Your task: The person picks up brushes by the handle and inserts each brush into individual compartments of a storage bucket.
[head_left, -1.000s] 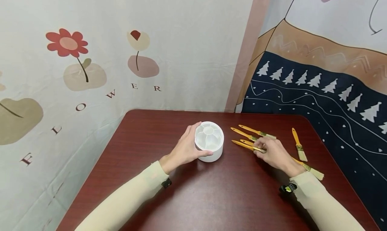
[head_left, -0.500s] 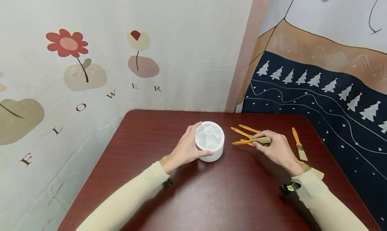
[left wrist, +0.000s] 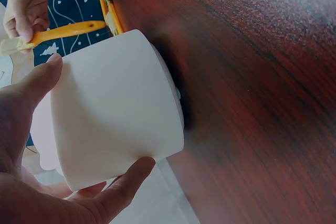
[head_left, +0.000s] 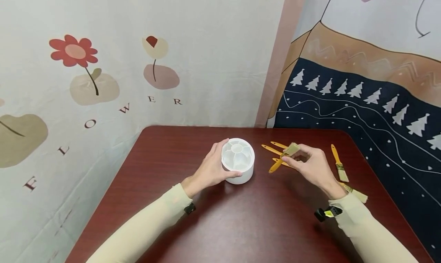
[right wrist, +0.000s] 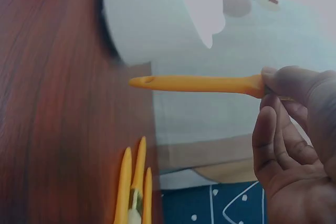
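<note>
On table, L hand grips empty cup

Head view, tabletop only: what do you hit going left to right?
Left hand → white round compartmented plastic holder it grips → yellow-handled paintbrush pinched in the right hand → yellow-handled flat brush lying alone on the dark red table.
</note>
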Demonstrator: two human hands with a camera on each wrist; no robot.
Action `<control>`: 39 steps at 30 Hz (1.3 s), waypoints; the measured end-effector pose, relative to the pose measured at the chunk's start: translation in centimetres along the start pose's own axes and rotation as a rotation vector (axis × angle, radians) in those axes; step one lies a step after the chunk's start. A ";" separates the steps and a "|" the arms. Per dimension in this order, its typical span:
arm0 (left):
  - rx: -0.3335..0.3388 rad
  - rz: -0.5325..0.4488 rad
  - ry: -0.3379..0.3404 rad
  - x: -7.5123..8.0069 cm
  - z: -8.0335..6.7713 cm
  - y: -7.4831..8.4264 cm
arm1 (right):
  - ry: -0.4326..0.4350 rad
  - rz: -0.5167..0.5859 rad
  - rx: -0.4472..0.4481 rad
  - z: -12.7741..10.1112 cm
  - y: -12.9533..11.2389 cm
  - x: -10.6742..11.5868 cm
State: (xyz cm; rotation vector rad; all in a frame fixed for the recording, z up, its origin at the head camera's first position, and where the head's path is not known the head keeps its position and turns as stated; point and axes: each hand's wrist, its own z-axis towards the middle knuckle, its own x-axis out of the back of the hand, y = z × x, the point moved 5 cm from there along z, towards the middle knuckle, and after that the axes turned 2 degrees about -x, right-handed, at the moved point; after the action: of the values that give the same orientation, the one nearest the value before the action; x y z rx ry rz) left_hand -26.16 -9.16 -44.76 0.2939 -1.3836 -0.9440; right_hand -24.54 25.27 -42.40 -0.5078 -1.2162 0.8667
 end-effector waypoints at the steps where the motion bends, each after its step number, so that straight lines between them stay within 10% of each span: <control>1: -0.002 0.000 0.000 0.0 0.0 0.0 | 0.007 0.002 0.004 0.0 -0.2 0.0; 39: -0.013 0.017 0.002 -0.5 0.5 0.1 | 0.011 0.238 0.254 1.2 -8.2 -3.0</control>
State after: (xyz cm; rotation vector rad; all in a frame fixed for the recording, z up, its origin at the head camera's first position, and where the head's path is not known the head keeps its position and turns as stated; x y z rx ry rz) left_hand -26.47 -8.56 -44.93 0.2728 -1.3752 -0.9384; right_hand -23.49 17.83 -37.68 -0.4551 -1.0294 1.2017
